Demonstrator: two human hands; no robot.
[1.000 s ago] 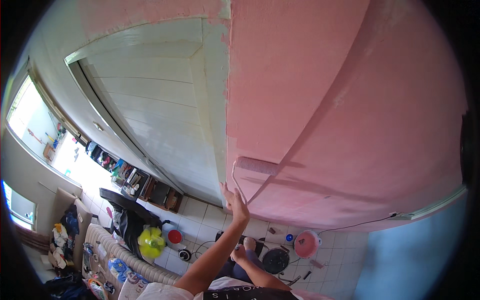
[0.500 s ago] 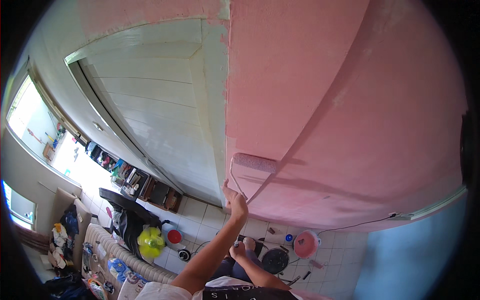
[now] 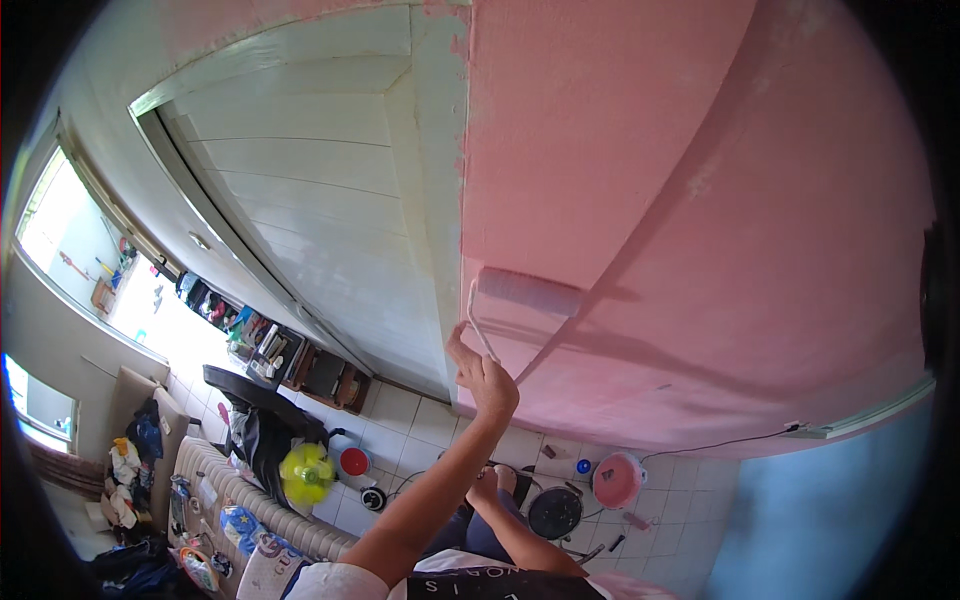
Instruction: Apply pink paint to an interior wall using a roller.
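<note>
Wall: pink, next to white door.
Roller: flat on wall.
Left hand: closed tight around roller handle, under roller.
Right hand: low down, grip unclear.

The roller is a short, fat cylinder whose nap is soaked the same pink as the wall, so it nearly blends in. It lies pressed flat against that wall, its axis tilted slightly down to the right, just right of the ragged edge where pink meets white boards. A thin pale wire frame bends out of its left end and runs down and leftward into the handle, which is gripped from below in the raised left hand. A dark diagonal shadow crosses the wall just beside the sleeve's right end.
</note>
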